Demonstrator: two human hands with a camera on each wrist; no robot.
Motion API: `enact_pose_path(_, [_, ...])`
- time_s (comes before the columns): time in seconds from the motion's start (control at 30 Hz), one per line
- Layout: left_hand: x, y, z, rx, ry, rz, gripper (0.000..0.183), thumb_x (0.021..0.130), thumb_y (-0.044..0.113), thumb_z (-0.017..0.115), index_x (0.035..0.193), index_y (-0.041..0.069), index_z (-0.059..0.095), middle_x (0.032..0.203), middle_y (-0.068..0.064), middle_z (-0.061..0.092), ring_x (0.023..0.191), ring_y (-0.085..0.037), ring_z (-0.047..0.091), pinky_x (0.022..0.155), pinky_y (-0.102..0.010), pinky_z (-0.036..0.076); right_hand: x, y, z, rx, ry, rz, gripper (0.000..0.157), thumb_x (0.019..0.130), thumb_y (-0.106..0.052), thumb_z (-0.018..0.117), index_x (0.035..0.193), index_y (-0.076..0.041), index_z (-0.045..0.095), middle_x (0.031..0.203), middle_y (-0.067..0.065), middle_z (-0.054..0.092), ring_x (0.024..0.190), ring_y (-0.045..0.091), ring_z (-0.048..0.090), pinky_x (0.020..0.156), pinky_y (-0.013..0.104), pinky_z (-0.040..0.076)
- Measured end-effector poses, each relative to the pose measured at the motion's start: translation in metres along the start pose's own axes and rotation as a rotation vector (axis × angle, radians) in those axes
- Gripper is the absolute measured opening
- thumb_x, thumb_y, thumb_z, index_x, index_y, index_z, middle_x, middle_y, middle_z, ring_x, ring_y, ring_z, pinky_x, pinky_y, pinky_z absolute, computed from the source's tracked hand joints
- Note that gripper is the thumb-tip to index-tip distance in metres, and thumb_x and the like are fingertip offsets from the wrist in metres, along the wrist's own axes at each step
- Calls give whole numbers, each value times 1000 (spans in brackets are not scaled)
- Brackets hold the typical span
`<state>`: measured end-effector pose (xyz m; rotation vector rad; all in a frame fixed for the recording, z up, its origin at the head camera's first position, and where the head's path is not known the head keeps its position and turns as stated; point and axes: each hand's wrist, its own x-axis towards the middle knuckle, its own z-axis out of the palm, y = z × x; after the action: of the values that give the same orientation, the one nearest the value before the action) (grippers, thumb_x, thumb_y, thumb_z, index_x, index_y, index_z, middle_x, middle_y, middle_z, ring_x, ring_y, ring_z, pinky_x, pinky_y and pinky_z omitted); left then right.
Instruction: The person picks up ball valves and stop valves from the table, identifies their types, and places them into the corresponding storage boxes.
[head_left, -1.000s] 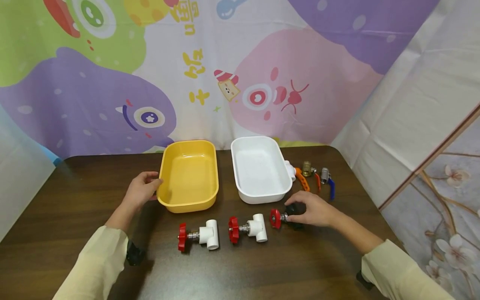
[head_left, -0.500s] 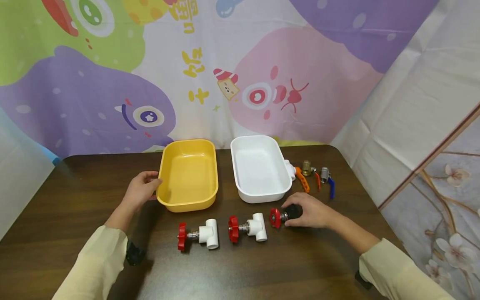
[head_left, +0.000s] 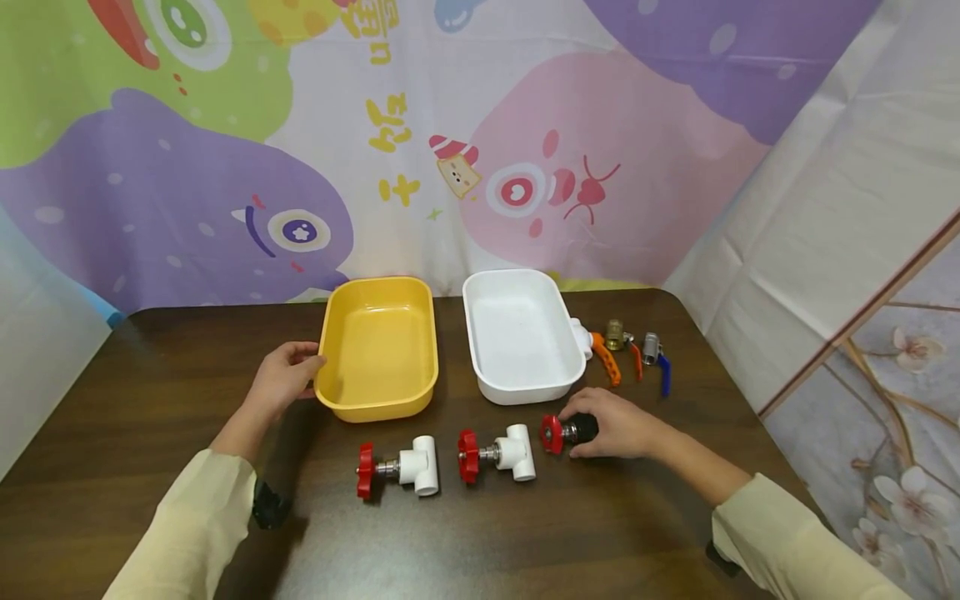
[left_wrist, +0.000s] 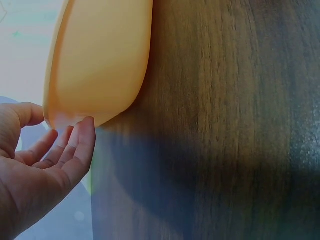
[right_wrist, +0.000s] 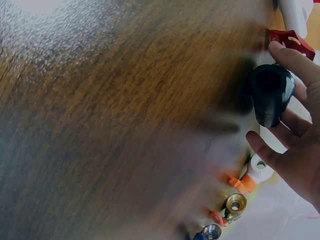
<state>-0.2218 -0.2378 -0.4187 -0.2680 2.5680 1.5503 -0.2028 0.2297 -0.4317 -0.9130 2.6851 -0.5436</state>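
Note:
My left hand (head_left: 279,382) is at the left side of the yellow tray (head_left: 429,385), thumb near the rim and fingers loosely bent outside the wall. In the left wrist view the fingertips (left_wrist: 89,122) lie close to the tray's end; firm contact cannot be told. My right hand (head_left: 621,425) is spread around a black valve (head_left: 583,428) with a red handwheel (head_left: 552,434), which lies on the table. The right wrist view shows the valve's black open end (right_wrist: 270,95) between thumb and loosely parted fingers. Left of it lie two white tee valves (head_left: 514,457) (head_left: 418,467) with red handwheels.
A white tray (head_left: 517,397) stands right of the yellow one. Beside it lie a white valve with an orange lever (head_left: 606,358), a brass valve (head_left: 615,335) with a red lever and a silver valve (head_left: 651,348) with a blue lever. A printed cloth (head_left: 420,242) hangs behind the table.
My right hand has shifted slightly left and towards me, its fingers loosening so more of the black valve shows. The valve stays in place. My left hand has not visibly moved.

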Motion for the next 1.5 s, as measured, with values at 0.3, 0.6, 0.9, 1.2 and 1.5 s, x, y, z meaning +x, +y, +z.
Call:
enact_pose_path(0.3, [1,0,0,8,-6,-7,51,97,25,45,137,-6,34,125,-26,44,105,-33,56,78,-36,56,1,0,3,-64,-11,-8,39,74,-26,77,110,-15,65,117,8,57,108,26,53,90,44,48])
enact_pose_path(0.6, [-1,4,0,14,-10,-11,52,97,24,45,137,-6,34,125,-27,44,106,-35,56,79,-37,56,1,1,3,-96,25,-35,32,74,-25,76,103,-15,67,109,4,59,103,22,55,88,41,49])
enact_pose_path(0.9, [-1,6,1,9,-18,-10,52,98,24,44,138,-7,33,129,-28,44,109,-37,55,81,-39,55,-2,1,1,-86,45,-19,28,75,-25,75,101,-17,67,107,1,59,100,18,55,86,39,49])
enact_pose_path(1.2, [-1,6,1,0,-22,-31,53,98,26,44,139,-6,32,133,-28,42,113,-39,53,84,-40,54,-3,-6,-11,-30,64,5,25,76,-26,74,99,-20,66,105,-2,59,97,14,55,84,35,49])
enact_pose_path(1.5, [-1,2,0,0,-20,-34,53,98,26,44,139,-6,32,132,-28,42,112,-39,53,82,-39,55,-4,-17,-18,-27,107,-32,26,75,-26,75,99,-20,66,103,-4,59,95,12,54,80,30,49])
